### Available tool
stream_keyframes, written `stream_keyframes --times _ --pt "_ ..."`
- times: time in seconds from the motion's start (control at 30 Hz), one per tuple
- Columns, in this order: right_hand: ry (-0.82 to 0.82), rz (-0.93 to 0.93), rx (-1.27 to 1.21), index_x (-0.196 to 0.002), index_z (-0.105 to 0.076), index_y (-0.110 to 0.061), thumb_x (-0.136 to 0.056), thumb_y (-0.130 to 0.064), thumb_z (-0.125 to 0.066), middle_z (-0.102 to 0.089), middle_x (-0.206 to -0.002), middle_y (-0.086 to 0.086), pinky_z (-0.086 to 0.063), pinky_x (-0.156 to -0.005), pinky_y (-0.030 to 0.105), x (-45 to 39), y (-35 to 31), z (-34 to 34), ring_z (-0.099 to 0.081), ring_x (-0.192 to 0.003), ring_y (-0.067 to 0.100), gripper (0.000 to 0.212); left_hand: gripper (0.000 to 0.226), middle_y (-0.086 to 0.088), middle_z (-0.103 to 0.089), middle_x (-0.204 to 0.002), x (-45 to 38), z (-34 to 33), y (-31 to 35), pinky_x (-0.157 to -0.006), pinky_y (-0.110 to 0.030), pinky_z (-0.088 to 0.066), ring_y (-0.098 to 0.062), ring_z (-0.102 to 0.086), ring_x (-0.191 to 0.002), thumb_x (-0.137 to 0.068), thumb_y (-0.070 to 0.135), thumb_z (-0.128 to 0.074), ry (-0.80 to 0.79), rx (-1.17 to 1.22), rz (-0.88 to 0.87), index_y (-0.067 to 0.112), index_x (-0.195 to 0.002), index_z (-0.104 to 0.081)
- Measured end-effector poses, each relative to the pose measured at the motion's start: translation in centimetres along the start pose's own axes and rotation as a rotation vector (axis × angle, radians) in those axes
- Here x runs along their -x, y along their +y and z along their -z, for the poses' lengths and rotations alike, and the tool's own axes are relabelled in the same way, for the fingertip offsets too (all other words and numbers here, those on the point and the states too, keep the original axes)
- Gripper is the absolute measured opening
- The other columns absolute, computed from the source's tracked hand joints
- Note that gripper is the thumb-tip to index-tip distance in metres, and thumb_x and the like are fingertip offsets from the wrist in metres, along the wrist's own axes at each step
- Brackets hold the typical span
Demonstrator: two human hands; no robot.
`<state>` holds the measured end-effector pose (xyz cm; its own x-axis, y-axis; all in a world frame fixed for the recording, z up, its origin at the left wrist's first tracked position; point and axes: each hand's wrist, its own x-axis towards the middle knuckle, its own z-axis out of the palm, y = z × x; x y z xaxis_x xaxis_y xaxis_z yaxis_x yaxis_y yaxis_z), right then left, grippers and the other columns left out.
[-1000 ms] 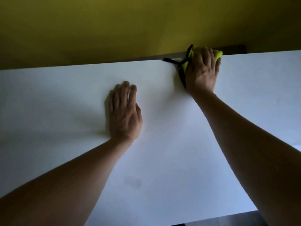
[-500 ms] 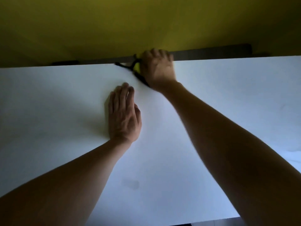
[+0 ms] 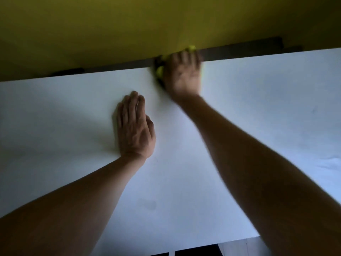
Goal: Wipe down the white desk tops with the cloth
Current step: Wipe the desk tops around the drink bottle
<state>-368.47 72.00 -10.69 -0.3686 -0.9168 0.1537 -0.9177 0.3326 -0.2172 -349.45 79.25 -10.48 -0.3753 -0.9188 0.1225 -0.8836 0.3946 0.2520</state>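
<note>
Right hand [image 3: 181, 76] has slid rightward, fingers blurred over the yellow-green cloth [image 3: 159, 73]; left hand [image 3: 135, 130] flat.

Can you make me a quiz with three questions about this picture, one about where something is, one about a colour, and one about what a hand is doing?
1. Where is the cloth?
A. at the far edge of the desk
B. at the near edge
C. on the floor

2. What colour is the cloth?
A. red
B. bright yellow-green
C. blue

3. What is the left hand doing?
A. holding a cup
B. making a fist in the air
C. lying flat on the desk

Answers:
1 A, the cloth sits under the right hand by the desk's far edge, next to the wall.
2 B, yellow-green shows around the hand.
3 C, the left hand rests flat, fingers straight, on the desk.
</note>
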Motion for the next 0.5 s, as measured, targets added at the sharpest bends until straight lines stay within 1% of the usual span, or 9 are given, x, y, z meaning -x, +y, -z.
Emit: stream_keyframes --times 0.07,0.1,0.17,0.27,0.33,0.37,0.43,0.47,0.5 --pt "-0.009 0.132 -0.092 -0.099 -0.073 -0.016 -0.088 -0.048 -0.046 -0.068 -0.097 0.011 -0.034 -0.115 0.051 0.8 -4.3 -0.6 -0.062 -0.111 0.036 0.043 0.056 -0.016 -0.040 -0.164 0.1 0.0 -0.2 -0.127 -0.050 -0.024 -0.037 -0.036 -0.152 -0.101 0.016 -0.043 0.011 -0.010 0.000 0.003 -0.155 -0.044" --pt "-0.012 0.172 -0.120 -0.103 -0.072 -0.015 -0.090 -0.048 -0.045 -0.068 -0.099 0.009 -0.033 -0.116 0.050 1.0 -5.0 -0.6 -0.061 -0.111 0.034 0.044 0.055 -0.017 -0.040 -0.164 0.1 0.0 -0.3 -0.127 -0.049 -0.024 -0.037 -0.037 -0.152 -0.101 0.015 -0.044 0.018 -0.011 -0.003 0.003 -0.155 -0.044" --pt "0.015 0.184 -0.159 -0.104 -0.072 -0.015 -0.092 -0.049 -0.045 -0.068 -0.099 0.009 -0.034 -0.115 0.050 0.8 -3.5 -0.7 -0.062 -0.110 0.034 0.045 0.054 -0.017 -0.041 -0.163 0.0 0.0 -0.3 -0.127 -0.048 -0.024 -0.037 -0.038 -0.151 -0.101 0.014 -0.044 0.027 -0.013 -0.024 0.003 -0.154 -0.045" --pt "0.116 0.080 -0.090 -0.098 -0.074 -0.021 -0.090 -0.050 -0.047 -0.068 -0.094 0.014 -0.042 -0.108 0.052 0.0 3.0 -0.1 -0.064 -0.102 0.038 0.041 0.053 -0.016 -0.040 -0.164 -0.1 0.0 -0.4 -0.126 -0.049 -0.024 -0.037 -0.037 -0.152 -0.102 0.014 -0.043 0.028 -0.017 -0.040 0.003 -0.153 -0.045" --pt "0.157 0.009 -0.006 -0.098 -0.074 -0.019 -0.090 -0.045 -0.048 -0.067 -0.094 0.018 -0.043 -0.106 0.055 -0.6 9.5 1.0 -0.063 -0.099 0.040 0.038 0.052 -0.015 -0.040 -0.164 -0.1 -0.1 -0.2 -0.126 -0.049 -0.024 -0.036 -0.036 -0.152 -0.102 0.015 -0.043 0.025 -0.015 -0.031 0.004 -0.153 -0.045" --pt "0.125 -0.049 0.021 -0.102 -0.072 -0.017 -0.091 -0.046 -0.044 -0.066 -0.100 0.021 -0.039 -0.111 0.056 -0.9 12.8 1.9 -0.061 -0.107 0.042 0.042 0.052 -0.015 -0.041 -0.163 -0.1 -0.1 -0.1 -0.126 -0.049 -0.024 -0.036 -0.036 -0.152 -0.102 0.015 -0.042 0.028 -0.014 -0.026 0.004 -0.153 -0.045" --pt "0.008 -0.218 0.062 -0.114 -0.066 -0.011 -0.095 -0.049 -0.028 -0.061 -0.119 0.024 -0.022 -0.122 0.051 -1.1 17.8 3.7 -0.049 -0.130 0.041 0.057 0.052 -0.015 -0.041 -0.163 -0.1 -0.2 0.0 -0.126 -0.050 -0.024 -0.036 -0.037 -0.152 -0.102 0.015 -0.041 0.029 -0.008 -0.015 0.004 -0.153 -0.045" --pt "-0.008 -0.288 0.064 -0.117 -0.063 -0.009 -0.097 -0.048 -0.022 -0.059 -0.124 0.024 -0.015 -0.125 0.049 -1.1 19.1 4.1 -0.044 -0.136 0.039 0.060 0.052 -0.016 -0.042 -0.163 -0.1 -0.2 0.1 -0.126 -0.050 -0.024 -0.036 -0.037 -0.151 -0.102 0.016 -0.040 0.032 -0.006 -0.012 0.004 -0.153 -0.046" --pt "0.009 -0.324 0.060 -0.116 -0.063 -0.008 -0.099 -0.047 -0.020 -0.059 -0.124 0.023 -0.013 -0.125 0.049 -1.0 19.4 4.2 -0.044 -0.136 0.038 0.060 0.052 -0.016 -0.042 -0.163 -0.1 -0.3 0.2 -0.126 -0.050 -0.024 -0.036 -0.037 -0.151 -0.102 0.016 -0.040 0.037 -0.005 -0.010 0.004 -0.152 -0.046"
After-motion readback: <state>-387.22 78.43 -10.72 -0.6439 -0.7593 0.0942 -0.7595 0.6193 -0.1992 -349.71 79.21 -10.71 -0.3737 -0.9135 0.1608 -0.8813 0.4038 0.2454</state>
